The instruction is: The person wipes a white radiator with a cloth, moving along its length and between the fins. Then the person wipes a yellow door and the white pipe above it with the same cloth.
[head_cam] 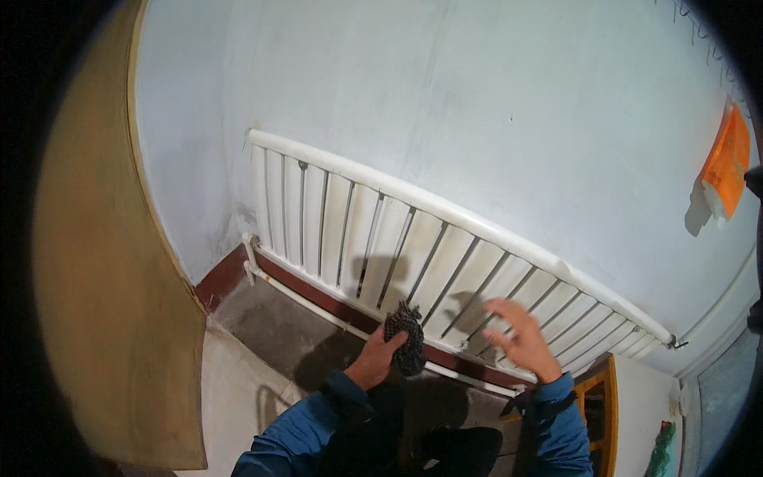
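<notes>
My left hand (pixel 374 356) grips a bundled dark checked cloth (pixel 406 346), thumb across its front and a loose tuft sticking up at the top. To the right, my right hand (pixel 520 335) is held up with thumb and fingers apart and nothing between them. Both hands are in front of a long white panel radiator (pixel 411 232) on the wall, and a hand's shadow falls on its slats. From this view I cannot tell whether the right fingers touch the slats.
A brown wooden board (pixel 119 268) rises at the left. White pipe (pixel 304 303) runs below the radiator above the grey floor (pixel 262 322). A cabinet with a yellow wooden frame (pixel 609 411) stands lower right. An orange packet (pixel 728 164) hangs on the right wall.
</notes>
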The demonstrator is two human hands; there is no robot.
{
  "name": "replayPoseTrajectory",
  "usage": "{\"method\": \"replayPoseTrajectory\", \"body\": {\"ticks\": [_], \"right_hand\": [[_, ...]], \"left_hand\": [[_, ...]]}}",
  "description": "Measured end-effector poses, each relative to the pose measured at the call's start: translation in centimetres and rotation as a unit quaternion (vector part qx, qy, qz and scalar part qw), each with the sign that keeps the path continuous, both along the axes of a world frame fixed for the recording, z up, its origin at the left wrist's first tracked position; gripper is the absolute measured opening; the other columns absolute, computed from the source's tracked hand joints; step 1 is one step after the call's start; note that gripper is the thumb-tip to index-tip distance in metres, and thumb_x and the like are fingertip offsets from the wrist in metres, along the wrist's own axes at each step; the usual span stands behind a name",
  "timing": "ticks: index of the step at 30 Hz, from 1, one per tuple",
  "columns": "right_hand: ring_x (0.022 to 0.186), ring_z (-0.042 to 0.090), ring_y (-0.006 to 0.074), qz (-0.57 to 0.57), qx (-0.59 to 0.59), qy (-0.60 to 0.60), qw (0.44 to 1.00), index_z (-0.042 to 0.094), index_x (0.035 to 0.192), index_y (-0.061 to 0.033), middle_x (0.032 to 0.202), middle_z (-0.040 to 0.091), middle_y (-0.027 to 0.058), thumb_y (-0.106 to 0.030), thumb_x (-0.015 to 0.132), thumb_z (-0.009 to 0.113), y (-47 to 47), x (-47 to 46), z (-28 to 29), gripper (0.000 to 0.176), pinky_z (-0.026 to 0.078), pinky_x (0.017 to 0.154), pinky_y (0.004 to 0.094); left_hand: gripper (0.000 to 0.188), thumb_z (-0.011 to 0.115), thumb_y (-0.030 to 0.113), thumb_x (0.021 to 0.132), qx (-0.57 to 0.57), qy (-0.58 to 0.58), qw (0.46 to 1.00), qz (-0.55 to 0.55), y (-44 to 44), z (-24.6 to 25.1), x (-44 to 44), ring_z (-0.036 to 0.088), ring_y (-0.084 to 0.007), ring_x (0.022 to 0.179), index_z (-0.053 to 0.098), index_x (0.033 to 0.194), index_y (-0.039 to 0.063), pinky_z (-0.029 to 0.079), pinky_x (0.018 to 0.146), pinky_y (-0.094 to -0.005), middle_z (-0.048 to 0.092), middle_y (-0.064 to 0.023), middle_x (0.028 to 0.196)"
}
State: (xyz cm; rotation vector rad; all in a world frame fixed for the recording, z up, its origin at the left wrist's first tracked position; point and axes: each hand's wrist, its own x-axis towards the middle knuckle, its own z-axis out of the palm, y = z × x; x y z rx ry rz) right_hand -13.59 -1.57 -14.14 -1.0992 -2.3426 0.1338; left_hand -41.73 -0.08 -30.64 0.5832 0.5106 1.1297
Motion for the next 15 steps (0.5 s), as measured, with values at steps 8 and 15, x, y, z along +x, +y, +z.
{"method": "replayPoseTrajectory", "body": {"ticks": [8, 15], "right_hand": [[0.106, 0.06, 0.0362, -0.141, 0.257, 0.029, 0.956, 0.069, 0.113, -0.002, 0.117, 0.069, 0.0162, -0.019, 0.094, 0.071, 13.0, 6.4, 4.6, 0.026, 0.048, 0.097, 0.0465], [0.089, 0.059, 0.0312, -0.27, 0.24, 0.041, 0.931, 0.069, 0.089, -0.0078, 0.089, 0.065, 0.0079, -0.025, 0.089, 0.072, 17.7, 5.9, 1.5, 0.018, 0.046, 0.079, 0.0442]], "left_hand": [[0.035, 0.062, 0.007, 0.104, 0.337, 0.269, 0.848, 0.308, 14.3, 8.1, 1.4, 0.058, -0.0319, 0.119, 0.053, 0.136, -0.005, 0.047, 0.102, -0.0396, 0.055, -0.0203, 0.137], [0.034, 0.059, 0.003, 0.1, 0.385, 0.493, 0.595, 0.505, 22.7, 5.1, 6.9, 0.048, -0.0442, 0.122, 0.054, 0.132, -0.005, 0.039, 0.108, -0.0508, 0.049, -0.026, 0.132]]}}
